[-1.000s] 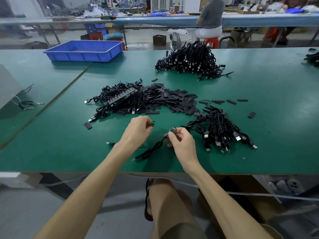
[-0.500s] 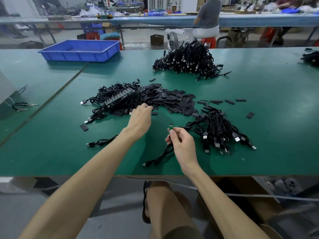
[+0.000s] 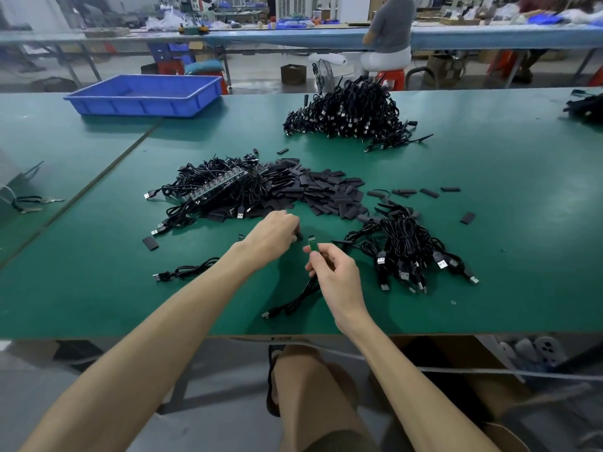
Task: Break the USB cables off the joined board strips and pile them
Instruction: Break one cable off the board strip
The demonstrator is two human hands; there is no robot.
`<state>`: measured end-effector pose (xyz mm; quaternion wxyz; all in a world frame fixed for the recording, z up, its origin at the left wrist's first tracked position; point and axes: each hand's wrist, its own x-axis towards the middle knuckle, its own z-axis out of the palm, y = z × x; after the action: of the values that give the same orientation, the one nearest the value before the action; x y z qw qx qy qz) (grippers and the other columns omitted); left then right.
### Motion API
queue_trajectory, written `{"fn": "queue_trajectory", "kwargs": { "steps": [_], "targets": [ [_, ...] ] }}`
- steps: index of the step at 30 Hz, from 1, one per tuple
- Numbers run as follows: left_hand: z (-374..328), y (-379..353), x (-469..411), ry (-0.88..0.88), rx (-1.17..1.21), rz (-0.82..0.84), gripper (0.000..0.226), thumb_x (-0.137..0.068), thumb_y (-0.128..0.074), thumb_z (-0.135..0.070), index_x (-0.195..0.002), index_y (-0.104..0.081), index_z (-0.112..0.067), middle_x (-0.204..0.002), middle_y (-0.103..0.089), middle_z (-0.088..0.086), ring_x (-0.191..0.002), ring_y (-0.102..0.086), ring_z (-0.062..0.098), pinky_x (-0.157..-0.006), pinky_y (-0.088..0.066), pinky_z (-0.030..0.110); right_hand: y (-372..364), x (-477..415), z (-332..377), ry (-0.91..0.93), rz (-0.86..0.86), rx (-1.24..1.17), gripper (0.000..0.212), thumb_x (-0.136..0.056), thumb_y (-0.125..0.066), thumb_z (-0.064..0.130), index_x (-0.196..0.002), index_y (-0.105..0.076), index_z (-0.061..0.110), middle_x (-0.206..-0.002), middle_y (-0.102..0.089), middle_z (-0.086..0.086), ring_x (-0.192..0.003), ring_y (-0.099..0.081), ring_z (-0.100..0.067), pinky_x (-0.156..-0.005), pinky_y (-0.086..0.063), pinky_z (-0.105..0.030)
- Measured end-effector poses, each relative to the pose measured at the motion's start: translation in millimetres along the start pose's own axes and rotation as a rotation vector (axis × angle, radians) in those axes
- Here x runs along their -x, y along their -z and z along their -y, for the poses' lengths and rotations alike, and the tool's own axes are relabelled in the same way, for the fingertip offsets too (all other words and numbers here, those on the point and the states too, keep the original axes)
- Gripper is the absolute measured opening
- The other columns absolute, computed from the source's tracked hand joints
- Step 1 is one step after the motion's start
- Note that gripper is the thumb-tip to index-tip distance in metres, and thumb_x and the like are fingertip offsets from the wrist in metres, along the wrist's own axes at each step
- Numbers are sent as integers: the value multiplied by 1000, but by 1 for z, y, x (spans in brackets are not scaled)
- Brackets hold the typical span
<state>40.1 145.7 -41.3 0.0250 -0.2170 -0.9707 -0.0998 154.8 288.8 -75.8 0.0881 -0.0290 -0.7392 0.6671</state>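
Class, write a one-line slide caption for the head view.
The right hand pinches a cable by its green board; the left hand hangs beside it, near piled cables on the green table.

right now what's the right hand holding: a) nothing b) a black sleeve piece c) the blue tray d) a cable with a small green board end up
d: the right hand pinches a cable, and its green board tip sticks up above the fingers.

Three whole heaps of black USB cables: far heap, left heap, right heap. Two single black cables: left cable, near cable. One shallow blue plastic tray.
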Motion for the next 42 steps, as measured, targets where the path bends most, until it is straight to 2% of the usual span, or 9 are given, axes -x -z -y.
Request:
{"fn": "queue_trajectory", "kwargs": {
  "steps": [7, 12, 17, 22, 28, 32, 37, 39, 42],
  "targets": [
    [-9, 8, 37, -63, 152, -71, 26, -92, -65, -14, -117, -71, -13, -107, -61, 5, -100, -62, 21, -95, -50, 35, -2, 0, -3, -10, -34, 16, 11, -102, -59, 25, -105, -68, 21, -80, -71, 6, -76, -65, -3, -72, -51, -20],
    [-14, 9, 60, -132, 379, -180, 25, -90, -68, -9, -113, -75, -13, -99, -64, -2, -91, -66, 12, -86, -58, 27, -2, -3, -7, -11, -79, 49, 12, -102, -61, 34, -104, -64, 23, -90, -71, -1, -86, -66, -17, -70, -50, -26],
    [-17, 7, 71, -199, 464, -211, 25, -91, -68, -2, -110, -76, -16, -99, -64, -6, -91, -66, 8, -83, -58, 24, -2, -4, -9, -55, -99, 36, 24, -102, -61, 39, -109, -66, 16, -94, -72, 0, -88, -68, -16, -75, -53, -31],
    [-15, 5, 72, -179, 544, -202, 24, -89, -70, 3, -105, -77, -14, -99, -64, -4, -91, -68, 8, -85, -58, 24, 1, -1, -6, -31, -67, 7, 34, -103, -59, 38, -90, -64, 7, -81, -67, -15, -69, -56, -14, -64, -44, -34],
    [-14, 5, 72, -164, 521, -171, 26, -89, -71, 0, -108, -76, -17, -102, -69, -5, -96, -68, 4, -88, -57, 23, 2, 1, -3, -6, -74, 5, 12, -101, -65, 25, -92, -69, 18, -85, -73, -4, -83, -69, -26, -72, -55, -44],
    [-11, 9, 70, -191, 393, -90, 26, -91, -75, -17, -116, -75, -24, -101, -70, -7, -91, -62, 7, -85, -53, 24, 2, 1, -4, 12, -75, 17, 7, -99, -66, 22, -92, -69, 22, -87, -73, -9, -87, -67, -32, -70, -53, -42],
    [-11, 7, 72, -234, 292, -52, 19, -91, -74, -23, -109, -78, -24, -93, -67, -2, -89, -60, 15, -85, -50, 38, 3, 1, -7, 44, -24, 10, 10, -100, -66, 20, -99, -74, 26, -84, -76, 7, -79, -69, -4, -74, -57, -30],
    [-10, 6, 75, -228, 320, -94, 14, -89, -75, -25, -102, -80, -25, -88, -68, -2, -82, -61, 14, -81, -50, 36, 2, 0, -7, 55, -11, -4, 14, -101, -65, 20, -111, -75, 23, -92, -77, 7, -87, -72, -7, -86, -60, -33],
    [-4, 3, 76, -133, 417, -189, 11, -86, -78, -21, -97, -82, -22, -84, -70, -3, -74, -62, 10, -76, -49, 29, 1, -1, -6, 90, 13, 8, 24, -104, -61, 23, -126, -70, 27, -82, -76, 5, -78, -70, -10, -84, -59, -36]
  ]
}}
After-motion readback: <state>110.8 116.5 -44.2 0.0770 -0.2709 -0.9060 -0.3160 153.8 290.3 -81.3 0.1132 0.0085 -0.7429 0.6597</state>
